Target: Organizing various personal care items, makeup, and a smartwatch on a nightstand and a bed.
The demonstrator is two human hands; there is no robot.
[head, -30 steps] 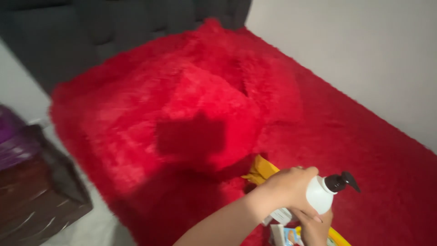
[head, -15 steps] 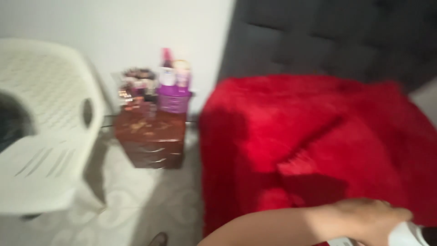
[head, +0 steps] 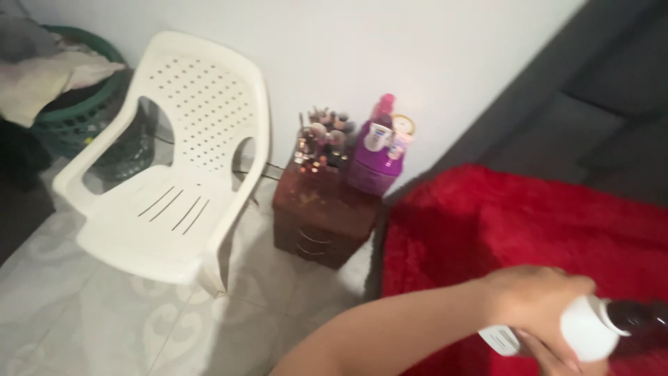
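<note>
A white pump bottle [head: 584,331] with a dark pump head sits at the lower right, over a red fluffy blanket [head: 501,223]. My left hand [head: 532,299] reaches in from the bottom centre and is closed over the top of the bottle. Only a few fingers of my right hand [head: 550,355] show; they press against the bottle's underside. The bottle's pump end is blurred and cut off by the frame edge.
A white plastic chair [head: 174,174] stands on the pale tiled floor [head: 104,313]. A small brown drawer chest [head: 320,216] by the wall carries makeup brushes [head: 323,139] and a purple container [head: 376,167]. A green basket [head: 76,111] with cloth is far left; a dark headboard [head: 598,125] rises behind the blanket.
The view has swung left from the red blanket to the chair, chest and wall. Both hands kept hold of the bottle, which now sits at the lower right corner.
</note>
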